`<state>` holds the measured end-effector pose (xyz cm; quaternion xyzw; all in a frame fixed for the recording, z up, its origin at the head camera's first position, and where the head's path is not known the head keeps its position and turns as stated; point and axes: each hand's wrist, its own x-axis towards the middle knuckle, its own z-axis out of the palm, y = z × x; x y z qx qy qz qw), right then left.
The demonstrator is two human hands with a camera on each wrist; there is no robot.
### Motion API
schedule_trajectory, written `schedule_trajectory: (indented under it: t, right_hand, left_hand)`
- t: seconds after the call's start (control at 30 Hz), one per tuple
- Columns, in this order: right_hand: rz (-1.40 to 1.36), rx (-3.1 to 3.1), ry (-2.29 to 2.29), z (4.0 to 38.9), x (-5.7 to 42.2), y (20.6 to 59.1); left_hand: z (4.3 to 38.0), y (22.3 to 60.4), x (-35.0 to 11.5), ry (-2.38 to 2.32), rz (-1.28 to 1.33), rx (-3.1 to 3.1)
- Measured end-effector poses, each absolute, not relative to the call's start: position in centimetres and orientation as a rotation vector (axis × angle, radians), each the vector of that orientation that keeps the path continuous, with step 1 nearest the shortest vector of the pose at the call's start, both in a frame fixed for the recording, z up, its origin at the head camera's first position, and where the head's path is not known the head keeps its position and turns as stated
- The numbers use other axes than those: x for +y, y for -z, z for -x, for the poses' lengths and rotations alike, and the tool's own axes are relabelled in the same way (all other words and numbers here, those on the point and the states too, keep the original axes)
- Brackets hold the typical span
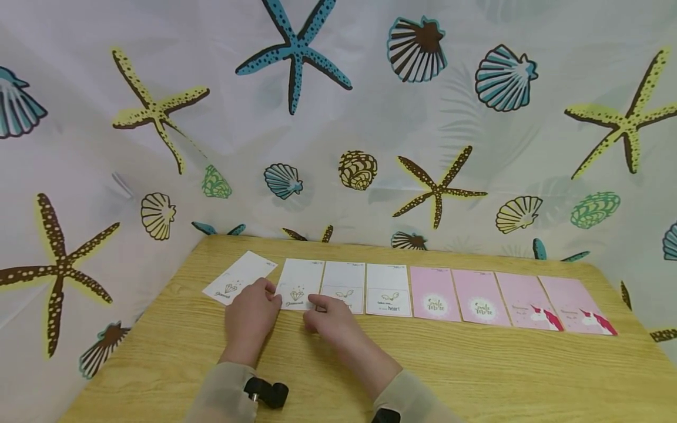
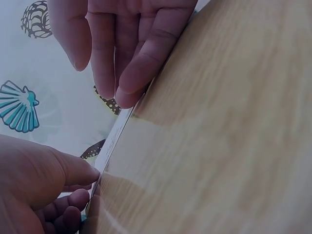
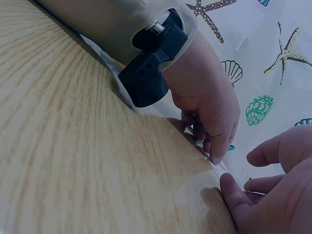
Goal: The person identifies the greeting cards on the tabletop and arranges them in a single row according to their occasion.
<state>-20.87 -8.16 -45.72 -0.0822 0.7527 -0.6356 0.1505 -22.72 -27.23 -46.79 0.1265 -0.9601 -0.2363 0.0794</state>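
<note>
Between the two hands lies a white card [image 1: 301, 276] with a gold diamond print, flat on the table. My left hand [image 1: 251, 317] rests at its left edge, fingertips touching down there. At the card's lower right corner is my right hand [image 1: 335, 323], thumb and forefinger apart, partly covering the neighbouring white card [image 1: 344, 273]. In the left wrist view, the card edge shows as a thin white strip [image 2: 113, 136] between both hands. Another diamond card [image 1: 240, 276] lies tilted to the left, its lower corner near the left hand.
Rightward, a row continues with a white card with a winged heart [image 1: 388, 288], two pink "Smile More" cards [image 1: 436, 294] and two pink unicorn cards [image 1: 529, 299]. Behind the wooden table [image 1: 476, 376] hangs a cloth [image 1: 338, 129] with starfish and shells.
</note>
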Motion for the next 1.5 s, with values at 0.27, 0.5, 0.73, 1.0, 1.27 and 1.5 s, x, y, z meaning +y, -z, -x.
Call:
schedule_trajectory:
  t: [0.27,0.5,0.73,1.0,1.27,1.5]
  right_hand:
    - [0.206,2.135,1.870,20.9,-8.3,45.6]
    - [0.273,2.006,2.001,20.7,-9.3,45.1]
    - [0.336,1.962,2.004,20.4,-11.2,44.3]
    - [0.327,1.873,2.043,20.6,-14.2,44.0]
    - [0.282,1.762,2.108,20.5,-16.5,44.5]
    - [0.254,1.807,2.096,19.8,-17.9,45.1]
  left_hand:
    - [22.5,46.4,-27.8,0.737,-0.350,-2.803]
    - [22.0,45.0,-30.0,0.698,-0.347,-2.773]
    - [22.4,44.7,-33.6,0.657,-0.398,-2.801]
    - [22.8,43.3,-37.2,0.615,-0.378,-2.834]
    - [23.6,42.7,-38.1,0.630,-0.378,-2.922]
    - [23.9,42.7,-39.2,0.680,-0.432,-3.007]
